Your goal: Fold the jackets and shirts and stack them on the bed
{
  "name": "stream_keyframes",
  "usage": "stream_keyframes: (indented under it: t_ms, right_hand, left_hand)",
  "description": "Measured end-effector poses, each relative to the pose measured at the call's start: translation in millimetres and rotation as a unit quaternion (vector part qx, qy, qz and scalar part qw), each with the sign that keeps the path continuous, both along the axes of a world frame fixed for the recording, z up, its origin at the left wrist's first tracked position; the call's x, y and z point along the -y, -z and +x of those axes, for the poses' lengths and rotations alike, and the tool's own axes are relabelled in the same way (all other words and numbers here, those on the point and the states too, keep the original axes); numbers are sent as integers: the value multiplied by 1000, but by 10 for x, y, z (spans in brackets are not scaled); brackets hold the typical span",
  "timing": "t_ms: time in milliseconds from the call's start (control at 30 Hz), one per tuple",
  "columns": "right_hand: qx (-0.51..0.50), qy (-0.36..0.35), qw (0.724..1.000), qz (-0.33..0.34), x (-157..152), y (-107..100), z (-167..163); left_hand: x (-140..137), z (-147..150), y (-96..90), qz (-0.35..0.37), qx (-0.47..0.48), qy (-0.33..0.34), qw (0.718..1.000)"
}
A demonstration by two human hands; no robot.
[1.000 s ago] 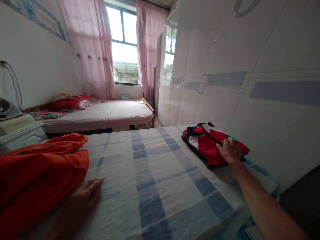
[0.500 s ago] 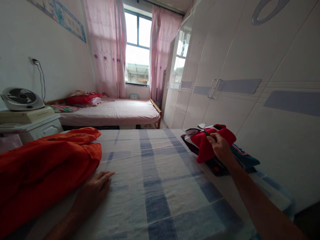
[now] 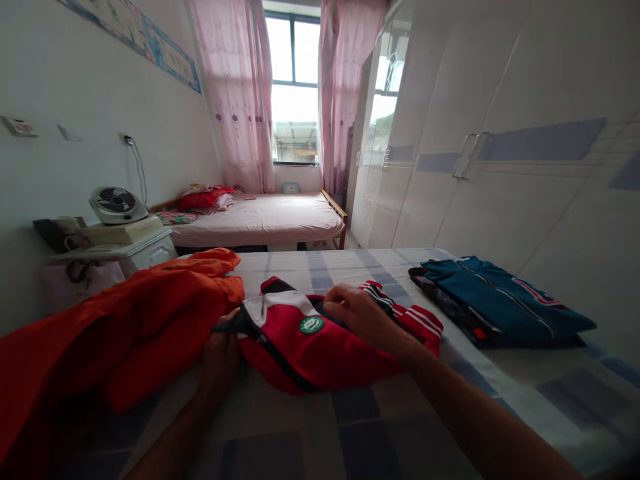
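Note:
A red, white and black jacket [image 3: 340, 357] with a round green badge and striped cuffs lies rumpled on the checked bed sheet [image 3: 363, 437]. My left hand [image 3: 223, 353] is closed at its left end, on a dark edge of the fabric; part of the fingers is hidden behind it. Over the jacket's upper middle, my right hand [image 3: 357, 313] is curled with its fingers pinched on the dark cloth. To the left, bright orange fabric [image 3: 170, 320] lies heaped close by my left hand. A teal zipped jacket [image 3: 500, 300] rests folded on darker clothes at the right.
Tall white wardrobe doors [image 3: 500, 187] stand along the right side. Another bed [image 3: 280, 217] with a pink sheet is by the window. At the left, a small fan [image 3: 117, 203] sits on a box atop a white cabinet [image 3: 145, 253].
The red jacket has come off the pile at the right to the middle of the bed, uncovering the teal jacket. My left hand has closed on its edge. The view has turned left.

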State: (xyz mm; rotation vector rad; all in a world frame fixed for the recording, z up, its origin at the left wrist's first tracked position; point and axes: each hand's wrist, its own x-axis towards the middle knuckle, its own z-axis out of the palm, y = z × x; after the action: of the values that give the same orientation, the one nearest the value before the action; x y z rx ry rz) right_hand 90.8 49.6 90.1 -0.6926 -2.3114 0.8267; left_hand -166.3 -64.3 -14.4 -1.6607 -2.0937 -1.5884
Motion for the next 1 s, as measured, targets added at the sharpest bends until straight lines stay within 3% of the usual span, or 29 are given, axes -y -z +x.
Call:
stream_keyframes:
  t_ms: [100,200,300,367,433,533,633,700,767,900,1000]
  right_hand:
    - [-16,174,984,34,-442,174,390]
    - [36,325,943,69,-909,469,906]
    - [97,408,906,55,-1172,814,1347]
    - [108,431,896,11,-1236,1002,1527]
    - [104,447,888,-23,-1254,1120,1613]
    - [92,455,885,-31,-1266,1175,1633]
    - [86,453,887,-23,-1279,1171,1617]
    - [84,455,886,-24,-1283,1173,1613]
    - [81,456,886,-26,-1284,1186,1615]
    - [75,448,891,-24,-1289,1215,1616]
    - [71,445,892,-23,-1289,1217,1608]
  left_hand:
    - [34,83,-57,32,51,-12,998]
    - [82,153,-139,72,80,-60,992]
    - [138,148,-240,110,65,-33,991]
    - [175,133,-323,67,0,19,998]
    - [218,159,-422,-45,-109,74,990]
    - [305,303,-559,-229,-251,116,933]
    - [403,464,-586,-330,-297,59,894]
    - [449,522,-526,-336,-300,6,893]
    - [473,545,-433,-303,-270,-17,914]
    - [480,597,-275,-214,-144,23,966]
    - [461,670,-217,-224,-88,43,970]
